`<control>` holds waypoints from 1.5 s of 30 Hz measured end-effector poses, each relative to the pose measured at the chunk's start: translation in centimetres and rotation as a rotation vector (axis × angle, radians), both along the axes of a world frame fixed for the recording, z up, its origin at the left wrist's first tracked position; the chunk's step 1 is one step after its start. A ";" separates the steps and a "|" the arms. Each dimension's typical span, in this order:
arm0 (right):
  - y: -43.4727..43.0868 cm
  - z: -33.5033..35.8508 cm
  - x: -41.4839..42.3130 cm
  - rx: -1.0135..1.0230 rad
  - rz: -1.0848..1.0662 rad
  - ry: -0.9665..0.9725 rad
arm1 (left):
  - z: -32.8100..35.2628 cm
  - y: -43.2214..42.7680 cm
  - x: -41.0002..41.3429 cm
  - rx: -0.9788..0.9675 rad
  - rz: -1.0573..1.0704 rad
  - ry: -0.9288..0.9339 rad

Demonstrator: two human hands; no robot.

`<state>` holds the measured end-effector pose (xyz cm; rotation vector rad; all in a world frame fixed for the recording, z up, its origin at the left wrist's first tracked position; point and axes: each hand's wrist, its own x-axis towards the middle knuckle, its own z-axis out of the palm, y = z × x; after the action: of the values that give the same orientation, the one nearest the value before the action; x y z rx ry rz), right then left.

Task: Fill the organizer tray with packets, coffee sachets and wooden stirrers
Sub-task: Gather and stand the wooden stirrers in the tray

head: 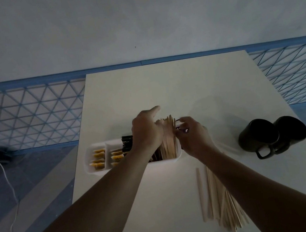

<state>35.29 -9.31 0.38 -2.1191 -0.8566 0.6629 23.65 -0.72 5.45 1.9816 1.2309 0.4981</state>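
**Hands meet over the stirrer end of the tray**

Head view: both hands work at the right end of the white organizer tray point(92, 157), which sits near the middle of the pale surface point(163, 85). The left hand point(146, 131) reaches across the tray, its fingers curled against the top of the standing stirrers point(170, 143) and one digit stuck out straight, away from the person. The right hand point(192, 135) is just beside the bundle's right edge, its fingers bent and pinching a small dark item point(182, 130). What that item is cannot be told.

The standing stirrers fill the tray's right compartment, upright and tightly packed. Dark coffee sachets point(127, 140) stand just left of them, partly behind the left hand. Any print on them is too small and dim to read. Yellow packets point(99, 159) lie in rows in the two left compartments.

Loose stirrers point(220, 202) lie fanned on the surface nearer the person, partly under the right forearm. Two black mugs point(258, 136) stand touching, well to the right. A white cable point(8, 182) trails over the floor at the left.
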 end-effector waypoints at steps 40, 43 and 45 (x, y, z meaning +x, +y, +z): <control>-0.3 0.8 -0.5 -0.125 0.310 -0.153 | 1.3 0.2 0.5 -0.005 -0.059 0.124; -0.8 1.0 -0.3 -0.129 0.267 -0.159 | 1.6 -0.5 0.6 0.014 -0.051 0.069; -1.6 1.0 0.1 -0.125 0.234 -0.189 | 2.0 -1.3 0.8 0.026 -0.063 0.048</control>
<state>35.36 -10.88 1.42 -2.2395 -1.2085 0.6558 24.47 -2.04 7.40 2.0584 1.1921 0.4401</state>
